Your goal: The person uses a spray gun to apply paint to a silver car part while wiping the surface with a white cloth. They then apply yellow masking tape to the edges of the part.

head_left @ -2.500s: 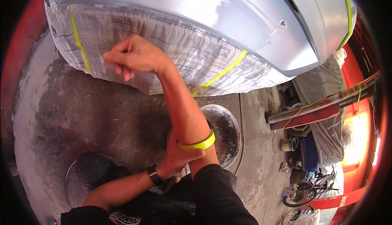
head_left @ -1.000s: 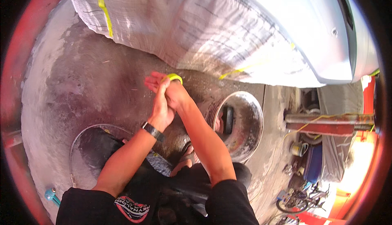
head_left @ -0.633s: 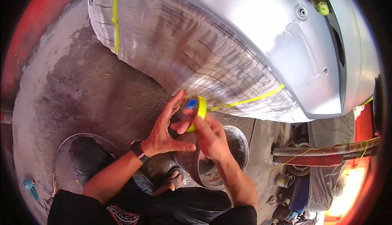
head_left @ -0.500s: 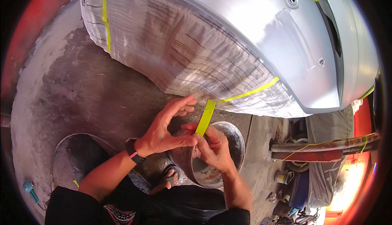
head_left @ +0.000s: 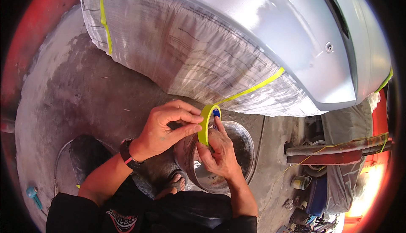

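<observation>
In my right hand [head_left: 217, 150] is a roll of yellow-green masking tape [head_left: 204, 127], gripped at its lower side with the fingers reaching into the blue-lined core. The fingertips and thumb of my left hand [head_left: 167, 127] come together at the roll's left edge, in a loose pinch on the tape. Just beyond the roll hangs a wrinkled masking sheet [head_left: 182, 51], stuck along the lower part of a silver car panel [head_left: 262, 17]. A strip of the same tape [head_left: 253, 87] runs diagonally over the sheet, its lower end right behind the roll.
Below my hands stands a round metal drum [head_left: 245, 142], close to my sandalled foot [head_left: 175, 184]. A teal tool [head_left: 34, 195] lies on the concrete floor [head_left: 110, 93] at far left. Pipes [head_left: 325, 150], a small can [head_left: 300, 182] and grey draped cloth [head_left: 342, 182] are at right.
The tape roll has turned from nearly edge-on to show its round opening and blue core. My left hand's fingers have closed in from apart to the roll's edge.
</observation>
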Tool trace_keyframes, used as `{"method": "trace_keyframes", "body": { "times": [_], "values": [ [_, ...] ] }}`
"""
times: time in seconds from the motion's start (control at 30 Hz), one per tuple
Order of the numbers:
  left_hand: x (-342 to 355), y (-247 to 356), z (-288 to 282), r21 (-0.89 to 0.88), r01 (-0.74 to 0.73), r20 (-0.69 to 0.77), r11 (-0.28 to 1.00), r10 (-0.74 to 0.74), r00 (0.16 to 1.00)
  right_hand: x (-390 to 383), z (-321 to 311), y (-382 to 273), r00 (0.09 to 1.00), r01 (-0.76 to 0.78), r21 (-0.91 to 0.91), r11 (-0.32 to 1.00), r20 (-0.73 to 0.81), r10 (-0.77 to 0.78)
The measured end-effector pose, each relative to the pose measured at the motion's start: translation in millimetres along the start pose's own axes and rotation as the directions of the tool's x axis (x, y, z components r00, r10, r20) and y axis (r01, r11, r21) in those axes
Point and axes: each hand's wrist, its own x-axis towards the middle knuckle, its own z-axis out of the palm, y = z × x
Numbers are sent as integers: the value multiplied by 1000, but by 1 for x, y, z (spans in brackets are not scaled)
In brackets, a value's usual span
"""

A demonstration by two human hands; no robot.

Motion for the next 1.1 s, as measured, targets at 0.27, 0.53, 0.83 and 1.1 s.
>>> {"method": "trace_keyframes", "body": {
  "times": [0.27,0.53,0.83,1.1],
  "values": [
    [24,16,25,35,-25,-27,999,26,999,0,-29,-35,982,-158,-189,969,-130,135],
    [48,60,54,-220,-90,-142,971,59,988,12,-51,-66,752,-441,78,894,-511,415],
    [25,53,36,40,-166,-198,985,171,965,38,-19,-59,823,24,431,902,-521,228],
    [31,44,22,255,-276,-82,927,305,949,48,-53,-97,867,-138,60,989,-475,150]
  ]
}}
